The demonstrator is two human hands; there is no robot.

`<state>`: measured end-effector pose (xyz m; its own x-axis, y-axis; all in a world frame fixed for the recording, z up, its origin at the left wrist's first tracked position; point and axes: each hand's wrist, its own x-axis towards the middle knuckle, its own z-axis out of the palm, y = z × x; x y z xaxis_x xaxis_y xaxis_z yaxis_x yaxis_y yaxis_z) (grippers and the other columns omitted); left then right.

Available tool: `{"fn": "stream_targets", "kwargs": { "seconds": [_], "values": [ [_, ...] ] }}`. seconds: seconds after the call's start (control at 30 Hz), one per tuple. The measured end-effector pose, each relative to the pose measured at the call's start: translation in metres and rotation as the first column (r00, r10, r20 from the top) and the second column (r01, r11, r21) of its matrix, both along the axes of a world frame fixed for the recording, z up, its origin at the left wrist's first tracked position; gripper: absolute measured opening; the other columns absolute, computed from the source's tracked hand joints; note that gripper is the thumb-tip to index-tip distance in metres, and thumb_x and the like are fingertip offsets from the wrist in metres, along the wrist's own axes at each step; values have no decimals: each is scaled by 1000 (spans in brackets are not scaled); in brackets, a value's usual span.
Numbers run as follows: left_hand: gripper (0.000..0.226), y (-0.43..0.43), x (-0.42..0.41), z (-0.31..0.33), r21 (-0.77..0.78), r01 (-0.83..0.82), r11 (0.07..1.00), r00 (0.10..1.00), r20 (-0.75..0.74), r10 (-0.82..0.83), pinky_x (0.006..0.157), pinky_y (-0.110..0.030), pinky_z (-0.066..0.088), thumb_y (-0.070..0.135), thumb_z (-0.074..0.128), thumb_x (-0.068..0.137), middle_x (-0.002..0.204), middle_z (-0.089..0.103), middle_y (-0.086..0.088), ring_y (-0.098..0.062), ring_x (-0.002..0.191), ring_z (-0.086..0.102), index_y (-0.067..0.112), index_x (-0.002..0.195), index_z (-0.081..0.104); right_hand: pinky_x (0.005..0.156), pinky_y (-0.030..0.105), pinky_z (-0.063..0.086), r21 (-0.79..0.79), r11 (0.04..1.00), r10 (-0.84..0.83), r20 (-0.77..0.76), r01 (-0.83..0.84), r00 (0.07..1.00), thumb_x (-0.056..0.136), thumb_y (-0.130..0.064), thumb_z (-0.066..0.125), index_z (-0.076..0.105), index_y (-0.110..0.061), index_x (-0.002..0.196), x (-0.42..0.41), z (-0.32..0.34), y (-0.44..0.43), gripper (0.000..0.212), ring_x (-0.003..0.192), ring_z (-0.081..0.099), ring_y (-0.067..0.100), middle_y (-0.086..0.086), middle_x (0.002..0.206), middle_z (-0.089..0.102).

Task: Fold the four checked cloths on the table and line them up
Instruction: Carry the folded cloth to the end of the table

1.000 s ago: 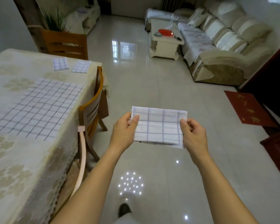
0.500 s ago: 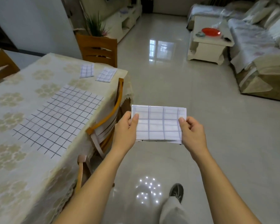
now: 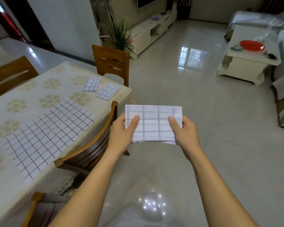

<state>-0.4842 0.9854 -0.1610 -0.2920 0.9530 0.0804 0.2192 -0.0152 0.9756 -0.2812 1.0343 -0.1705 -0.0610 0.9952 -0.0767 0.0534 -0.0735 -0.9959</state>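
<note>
The bench on the left, under a cream flower-patterned tablecloth [image 3: 23, 95], carries a large white cloth with dark checks [image 3: 47, 136], spread flat and unfolded. Near the bench's far right corner lie a small folded checked cloth [image 3: 91, 84] and a second folded checked cloth [image 3: 108, 91]. They sit just beside each other, not touching and not squared up.

A brown wooden chair [image 3: 88, 149] stands against the bench's near edge, so any reach has to go over its curved back. To its right, the left hand [image 3: 121, 133] and the right hand [image 3: 185, 131] each pinch one end of a folded white cloth with pale blue checks [image 3: 154, 126], thumbs on top. It is held in the air over the glossy grey floor [image 3: 220, 145], off the bench.

This cloth looks light and limp. A lower layer peeks out at the bottom right, so the layers could slip unless each pinch goes through all of them. The space beside the folded pair is tight and close to the bench's edge.
</note>
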Motion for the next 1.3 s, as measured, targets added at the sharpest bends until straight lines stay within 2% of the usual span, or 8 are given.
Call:
{"fn": "stream_targets", "kwargs": {
  "seconds": [0.17, 0.27, 0.37, 0.5, 0.67, 0.83, 1.07, 1.3],
  "values": [
    [15, 62, 8, -18, -5, -48, 999, 998, 30, 48, 87, -24, 58, 31, 61, 102, 110, 74, 12, -2, 105, 69, 36, 115, 66, 73, 28, 60, -55, 997, 59, -31, -60, 998, 93, -24, 71, 72, -19, 110, 5, -12, 69, 18, 92, 74, 13, -4, 100, 78],
    [16, 115, 5, -33, -15, -60, 998, 998, 29, 61, 88, -25, 57, 34, 59, 102, 112, 72, 13, 0, 106, 67, 35, 117, 63, 74, 28, 59, -86, 991, 101, 11, -99, 995, 92, -22, 73, 71, -18, 112, 4, -17, 125, 20, 94, 74, 14, -4, 101, 78],
    [21, 177, 0, -43, -19, -64, 998, 996, 62, 65, 88, -25, 56, 36, 59, 102, 113, 71, 12, -2, 105, 67, 30, 121, 63, 71, 25, 57, -86, 992, 100, 64, -94, 993, 93, -20, 72, 72, -17, 110, 1, -16, 188, 17, 90, 75, 14, -3, 97, 78],
    [16, 268, -7, -38, -52, -65, 997, 993, 95, 69, 80, -18, 54, 38, 58, 101, 111, 68, 17, 2, 102, 65, 39, 118, 57, 68, 22, 56, -61, 996, 79, 103, -73, 992, 94, -17, 70, 73, -16, 107, -7, -2, 276, 14, 88, 75, 14, -2, 95, 79],
    [18, 368, -25, -25, -70, -118, 991, 990, 66, 122, 74, -14, 51, 36, 58, 102, 103, 59, 26, 3, 96, 62, 38, 119, 51, 69, 23, 57, -10, 1000, 26, 99, -25, 995, 93, -11, 70, 73, -19, 100, -29, 10, 370, 11, 83, 74, 12, -1, 92, 79],
    [23, 432, -47, -37, -89, -144, 986, 990, 1, 144, 85, -21, 55, 39, 58, 101, 106, 58, 26, -2, 101, 62, 37, 123, 50, 70, 25, 58, -40, 996, 81, 84, -78, 993, 95, -14, 68, 74, -19, 106, -47, -1, 442, 13, 86, 75, 14, -2, 94, 79],
    [31, 521, -73, -51, -88, -295, 951, 955, -66, 290, 92, -34, 59, 39, 58, 101, 120, 64, 10, -10, 112, 64, 28, 130, 54, 76, 33, 61, -54, 984, 172, 70, -169, 983, 96, -19, 67, 74, -13, 107, -82, -27, 558, 14, 88, 75, 19, 1, 94, 79],
    [31, 628, -70, -29, -23, -438, 899, 894, -113, 433, 90, -29, 60, 39, 54, 102, 115, 66, 19, 1, 106, 66, 26, 131, 57, 73, 27, 56, -50, 948, 317, 34, -315, 948, 98, -25, 65, 74, -14, 109, -102, -21, 701, 19, 88, 74, 13, -3, 94, 78]
  ]
}}
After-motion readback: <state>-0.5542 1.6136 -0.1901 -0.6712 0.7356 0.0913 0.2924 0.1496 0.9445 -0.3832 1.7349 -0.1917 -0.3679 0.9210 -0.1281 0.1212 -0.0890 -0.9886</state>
